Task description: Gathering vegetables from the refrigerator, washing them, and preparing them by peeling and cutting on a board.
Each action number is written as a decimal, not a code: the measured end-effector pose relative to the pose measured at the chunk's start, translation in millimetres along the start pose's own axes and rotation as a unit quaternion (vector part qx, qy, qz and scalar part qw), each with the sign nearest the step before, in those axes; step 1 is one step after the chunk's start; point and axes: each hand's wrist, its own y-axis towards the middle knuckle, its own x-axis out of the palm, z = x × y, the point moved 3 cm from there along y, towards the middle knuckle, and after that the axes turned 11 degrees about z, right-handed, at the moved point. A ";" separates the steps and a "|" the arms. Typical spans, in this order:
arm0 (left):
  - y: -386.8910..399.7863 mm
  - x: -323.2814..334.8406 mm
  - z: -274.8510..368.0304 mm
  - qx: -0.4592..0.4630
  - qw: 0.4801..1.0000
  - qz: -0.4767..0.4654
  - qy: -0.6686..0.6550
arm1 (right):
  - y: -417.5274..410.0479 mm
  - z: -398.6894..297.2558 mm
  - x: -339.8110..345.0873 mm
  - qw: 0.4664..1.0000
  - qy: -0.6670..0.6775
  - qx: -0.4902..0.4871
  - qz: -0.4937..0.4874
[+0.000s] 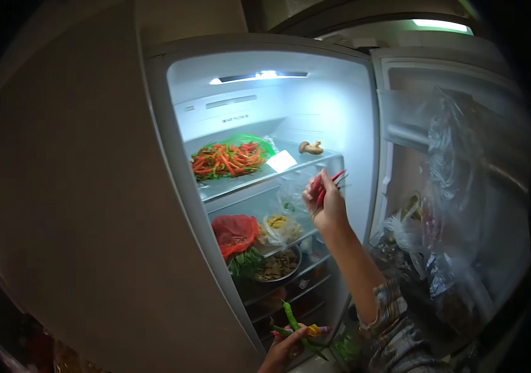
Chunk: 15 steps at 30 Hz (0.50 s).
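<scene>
My right hand (332, 210) is raised in front of the open refrigerator, its fingers closed around several red chili peppers (321, 195). It is just below the front edge of the upper glass shelf (256, 185), on the right. Low in the view, my left hand (284, 349) holds long green chili peppers (290, 313) and a thin stick in a pink and yellow wrapper (314, 330); what the stick is I cannot tell. On the upper shelf a heap of red chili peppers (228, 161) spills from a green plastic bag (251, 138). A brown mushroom (311, 148) lies at the right.
A white card or paper (281, 161) lies on the upper shelf. Below are a red plastic bag (233, 231), a clear bag of yellow food (279, 226), leafy greens (245, 262) and a metal bowl (299, 261) of brown pieces. The refrigerator door (384, 158), hung with plastic bags, stands open rightward.
</scene>
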 end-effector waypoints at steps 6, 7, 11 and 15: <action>6.4 5.3 1.9 -0.044 0.998 0.037 -0.009 | -101.9 -6.0 -32.9 0.958 0.061 0.141 0.240; 6.5 7.3 2.1 -0.056 0.998 0.028 -0.018 | -117.5 -6.0 -37.7 0.953 0.046 0.147 0.262; 17.6 24.4 -9.1 -0.026 0.992 0.035 -0.119 | -158.9 -12.1 -69.7 0.979 0.031 0.156 0.124; 16.8 10.3 -40.6 -0.120 0.981 0.065 -0.140 | -196.7 -7.9 -118.7 0.964 0.065 0.233 0.112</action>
